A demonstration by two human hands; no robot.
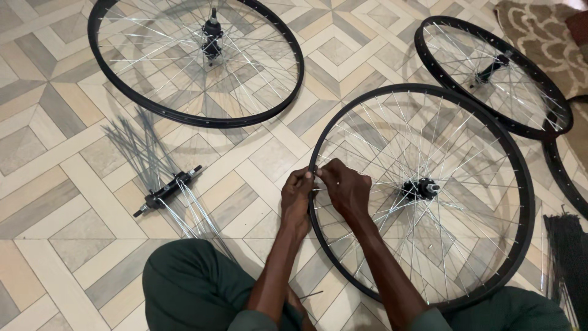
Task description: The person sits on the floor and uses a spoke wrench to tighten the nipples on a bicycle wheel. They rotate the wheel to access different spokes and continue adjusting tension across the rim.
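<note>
A black bicycle rim (520,165) with silver spokes and a black hub (420,189) lies flat on the tiled floor in front of me. My left hand (297,196) pinches the rim's left edge from outside. My right hand (346,187) meets it from inside the rim, fingers closed on a spoke end at the same spot. What the fingertips hold there is too small to make out.
A loose hub (166,192) with spokes fanned out lies at the left. Another spoked wheel (196,58) lies at the top left, and a further one (493,73) at the top right. A bundle of dark spokes (566,257) sits at the right edge. My knees in green trousers (190,288) are at the bottom.
</note>
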